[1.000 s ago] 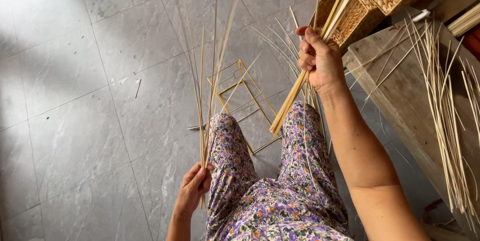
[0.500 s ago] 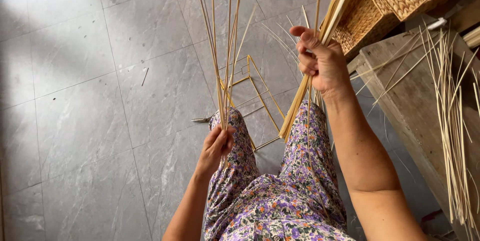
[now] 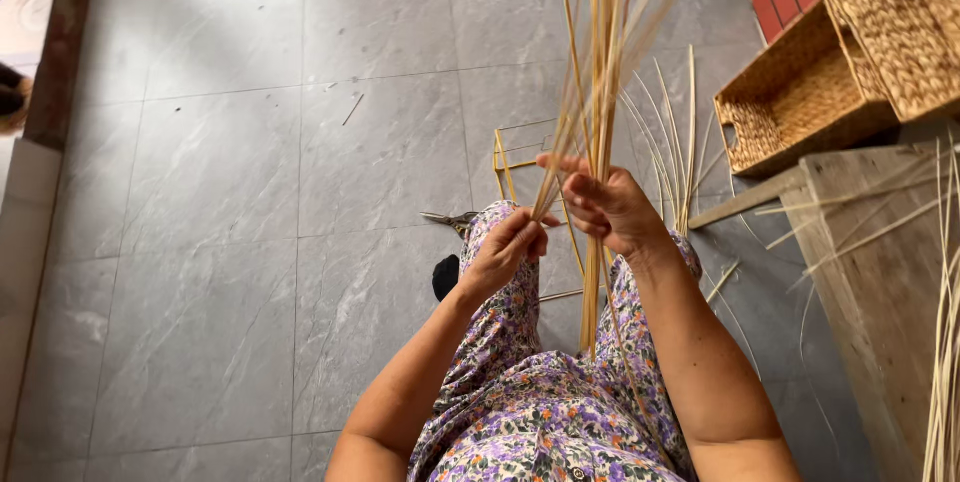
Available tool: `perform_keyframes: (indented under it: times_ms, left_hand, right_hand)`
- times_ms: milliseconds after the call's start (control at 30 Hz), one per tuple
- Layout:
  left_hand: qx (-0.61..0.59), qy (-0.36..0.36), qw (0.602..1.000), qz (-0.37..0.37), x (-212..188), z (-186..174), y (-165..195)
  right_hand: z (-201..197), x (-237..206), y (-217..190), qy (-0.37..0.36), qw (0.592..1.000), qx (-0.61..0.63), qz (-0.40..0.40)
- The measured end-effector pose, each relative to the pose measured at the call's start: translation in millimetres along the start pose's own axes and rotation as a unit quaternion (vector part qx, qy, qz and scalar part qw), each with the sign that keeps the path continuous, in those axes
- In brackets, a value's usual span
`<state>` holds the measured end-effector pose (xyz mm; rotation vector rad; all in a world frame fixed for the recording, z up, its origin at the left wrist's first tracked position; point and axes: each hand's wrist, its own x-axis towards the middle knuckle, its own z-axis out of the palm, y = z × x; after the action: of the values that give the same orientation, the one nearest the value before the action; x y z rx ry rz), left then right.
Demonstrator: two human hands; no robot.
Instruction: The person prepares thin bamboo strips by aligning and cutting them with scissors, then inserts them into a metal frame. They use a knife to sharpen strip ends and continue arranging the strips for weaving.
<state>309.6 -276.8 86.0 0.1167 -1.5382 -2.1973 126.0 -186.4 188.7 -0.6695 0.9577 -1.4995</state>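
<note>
Both hands meet over my lap, which is covered in purple floral cloth. My right hand (image 3: 610, 207) grips a bundle of long pale reed strips (image 3: 600, 62) that stands upright and fans out toward the top of the view. My left hand (image 3: 505, 247) pinches a few thin strips at the bundle's lower left side. The strip ends reach down between my knees. A half-built wire or reed frame (image 3: 520, 157) lies on the grey tiled floor just beyond my knees.
Scissors (image 3: 450, 220) lie on the floor left of my knee. Woven baskets (image 3: 800, 102) stand at the upper right beside a red brick edge. A wooden bench (image 3: 870, 282) with loose reeds (image 3: 940, 342) runs along the right. A raised step borders the left edge.
My left hand rose from beside my thigh with thin strips and joined the right hand. The right hand brought its bundle from slanted right to upright at centre. The view shifted.
</note>
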Motion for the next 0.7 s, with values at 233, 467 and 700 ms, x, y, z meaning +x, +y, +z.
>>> perform_keyframes:
  times_ms: [233,467,700]
  left_hand:
    - [0.139,-0.005,0.99,0.029,-11,-23,-15]
    - [0.265,0.028,0.963,-0.036,-27,-30,-11]
    - [0.377,0.185,0.905,0.061,-62,-119,60]
  right_hand:
    - [11,4,-1,0.027,0.987,-0.153,-0.032]
    - [28,6,19,0.071,0.95,-0.304,-0.017]
    - [25,-1,20,0.121,0.941,-0.316,-0.014]
